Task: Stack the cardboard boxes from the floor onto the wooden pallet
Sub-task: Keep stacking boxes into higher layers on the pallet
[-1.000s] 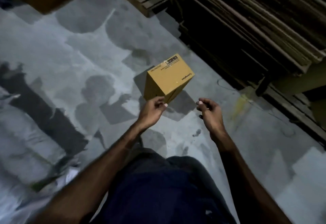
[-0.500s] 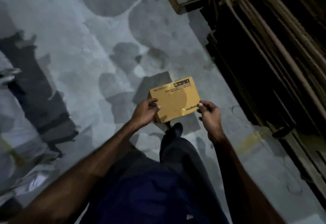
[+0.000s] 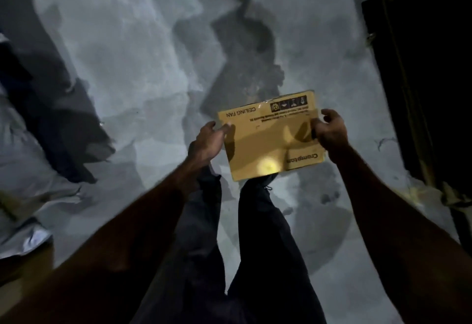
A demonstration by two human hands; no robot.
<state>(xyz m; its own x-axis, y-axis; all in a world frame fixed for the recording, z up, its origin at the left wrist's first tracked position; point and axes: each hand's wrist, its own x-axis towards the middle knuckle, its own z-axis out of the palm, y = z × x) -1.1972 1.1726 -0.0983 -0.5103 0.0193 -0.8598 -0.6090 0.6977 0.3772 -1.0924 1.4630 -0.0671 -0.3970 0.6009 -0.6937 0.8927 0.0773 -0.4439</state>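
Both hands grasp a "CEILING FAN" cardboard box (image 3: 270,136) above the concrete floor (image 3: 132,68), left hand (image 3: 208,141) at its nine o'clock edge, right hand (image 3: 330,130) at three o'clock, with no wooden pallet in view, so stacking is apparently still to come.

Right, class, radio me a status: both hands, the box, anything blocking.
Left hand and right hand grip the cardboard box by its sides. Box off the floor. No pallet in view. Nothing blocking ahead.
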